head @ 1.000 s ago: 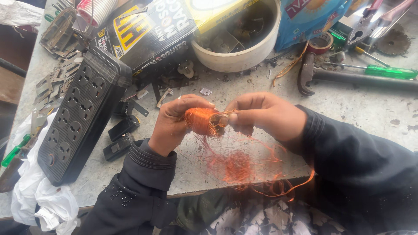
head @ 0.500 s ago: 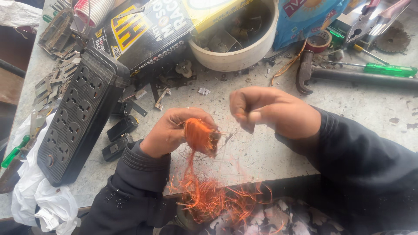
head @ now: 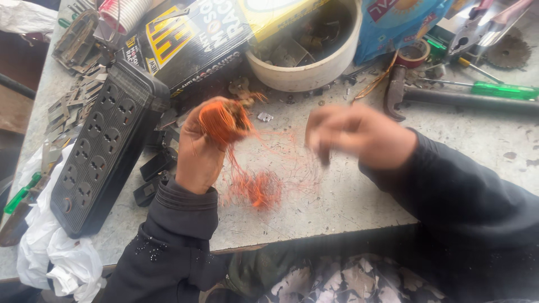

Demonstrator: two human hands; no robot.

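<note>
A long black multi-socket power strip [head: 104, 148] lies at nine o'clock on the grey bench [head: 483, 146]. The left hand [head: 199, 154] grips a small coil of fine orange copper wire [head: 223, 120], raised so loosened strands [head: 258, 188] hang free. At three o'clock the blurred right hand [head: 359, 137] seems pinched on a strand, though I cannot tell.

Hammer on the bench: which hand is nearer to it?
Right. The right hand hovers just below-left of the hammer; the left hand, holding the copper wire coil, is farther left.
</note>
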